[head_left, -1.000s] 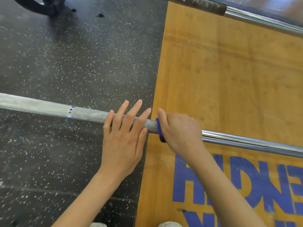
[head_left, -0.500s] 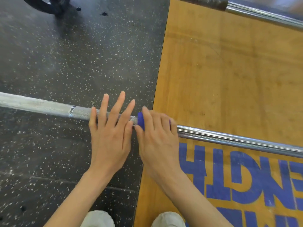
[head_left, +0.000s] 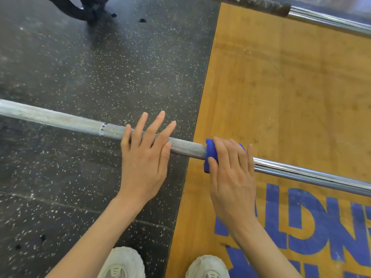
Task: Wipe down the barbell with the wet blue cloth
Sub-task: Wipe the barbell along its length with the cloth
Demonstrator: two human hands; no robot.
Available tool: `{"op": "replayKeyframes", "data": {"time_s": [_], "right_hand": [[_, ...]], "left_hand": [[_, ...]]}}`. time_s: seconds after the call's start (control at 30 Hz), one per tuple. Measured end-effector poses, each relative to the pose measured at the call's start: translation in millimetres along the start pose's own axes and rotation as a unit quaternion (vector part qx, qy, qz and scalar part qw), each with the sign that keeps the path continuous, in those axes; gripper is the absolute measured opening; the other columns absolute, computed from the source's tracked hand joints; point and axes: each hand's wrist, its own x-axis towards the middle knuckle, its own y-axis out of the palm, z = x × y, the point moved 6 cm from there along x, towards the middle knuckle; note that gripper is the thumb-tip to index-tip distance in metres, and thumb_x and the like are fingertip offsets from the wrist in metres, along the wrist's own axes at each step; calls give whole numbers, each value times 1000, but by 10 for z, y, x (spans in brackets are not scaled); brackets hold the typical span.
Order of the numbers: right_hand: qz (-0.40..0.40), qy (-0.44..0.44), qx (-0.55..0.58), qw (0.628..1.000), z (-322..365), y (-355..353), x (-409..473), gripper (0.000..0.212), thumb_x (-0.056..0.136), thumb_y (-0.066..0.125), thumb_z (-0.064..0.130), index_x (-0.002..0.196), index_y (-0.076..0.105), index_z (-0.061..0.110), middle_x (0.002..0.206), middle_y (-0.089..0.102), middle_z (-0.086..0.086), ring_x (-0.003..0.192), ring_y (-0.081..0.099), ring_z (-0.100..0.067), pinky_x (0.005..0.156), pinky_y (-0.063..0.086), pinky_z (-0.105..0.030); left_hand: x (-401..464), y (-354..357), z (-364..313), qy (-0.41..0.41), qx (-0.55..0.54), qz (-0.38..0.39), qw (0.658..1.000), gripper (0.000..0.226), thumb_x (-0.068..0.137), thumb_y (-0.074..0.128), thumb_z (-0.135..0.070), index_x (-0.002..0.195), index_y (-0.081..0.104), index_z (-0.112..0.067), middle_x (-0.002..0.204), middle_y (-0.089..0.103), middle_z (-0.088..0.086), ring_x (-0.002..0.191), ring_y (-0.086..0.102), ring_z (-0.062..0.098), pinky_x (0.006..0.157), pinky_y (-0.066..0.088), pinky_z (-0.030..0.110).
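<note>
Head view: bar (head_left: 186, 150) is lying across rubber floor (head_left: 100, 67) and wood platform (head_left: 291, 87).
Right hand (head_left: 232, 173): is gripping cloth (head_left: 210, 155) around the bar.
Left hand (head_left: 144, 157): is resting flat, fingers straight, steadying.
Risk: bar is likely rolling if the left hand lifts; cloth may be snagging on the knurling.
Writing: blue platform letters (head_left: 301, 217) are showing only partly, unreadable.

Right hand (head_left: 230, 173) hides most of the blue cloth (head_left: 210, 155).

Left hand (head_left: 143, 157) flat on barbell (head_left: 186, 147); right hand (head_left: 232, 167) wraps blue cloth (head_left: 210, 152) around bar.
</note>
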Motion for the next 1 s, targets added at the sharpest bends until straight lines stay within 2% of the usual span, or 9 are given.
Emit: {"op": "replayKeyframes", "data": {"time_s": [0.2,0.37,0.43,0.5,0.6,0.8,0.9,0.97,1.0], "right_hand": [[53,-22,14,998,353,173,317,45,107,32,35,130,62,11,116,67,-2,111,61,-24,115,35,-46],[58,-54,-4,997,289,93,62,45,107,36,30,144,51,10,141,55,-4,135,48,-28,120,27,-47],[80,-45,-7,996,303,94,177,47,108,29,36,139,55,13,132,60,-2,125,53,-26,118,28,-44],[173,-19,-38,984,334,137,420,55,106,10,41,122,58,19,109,62,3,96,55,-24,96,41,-37],[239,-31,-77,967,395,223,615,50,107,1,35,101,49,22,82,47,6,73,41,-24,62,31,-34],[99,-21,-47,994,353,63,76,42,108,30,35,129,59,13,119,62,-1,113,55,-24,116,32,-47],[188,-27,-49,981,489,135,392,32,109,26,31,97,53,18,83,49,6,77,49,-25,83,49,-44],[227,-37,-58,972,558,215,446,20,109,27,24,93,39,20,77,41,6,70,42,-26,58,37,-36],[214,-37,-74,973,569,199,386,22,109,25,25,96,42,20,81,46,5,73,42,-25,60,34,-33]], "left_hand": [[43,-56,23,29,32,20,999,52,111,16,-37,155,41,-24,164,32,1,155,18,29,124,0,44],[265,-78,152,59,53,60,995,52,109,20,-35,153,44,-22,163,34,0,154,21,27,123,8,46],[277,-54,170,71,49,74,994,52,109,19,-35,149,51,-22,159,42,-2,153,27,25,121,16,45],[258,-49,165,84,42,82,992,52,110,19,-35,148,51,-22,156,45,-3,151,30,25,120,21,45],[248,-62,161,82,38,85,992,51,110,20,-34,149,51,-21,155,47,-3,151,31,26,120,23,45],[153,-84,139,82,33,77,993,53,111,17,-36,150,49,-21,155,47,-4,151,31,25,120,22,44],[81,-103,141,79,28,61,995,51,111,20,-34,149,51,-20,154,48,-4,150,33,25,120,24,44],[30,-107,132,79,24,58,995,50,111,23,-33,148,52,-19,154,49,-4,149,35,26,119,25,44],[5,-118,131,79,22,57,995,49,111,23,-33,147,53,-19,153,49,-3,149,36,27,118,25,44]]}}
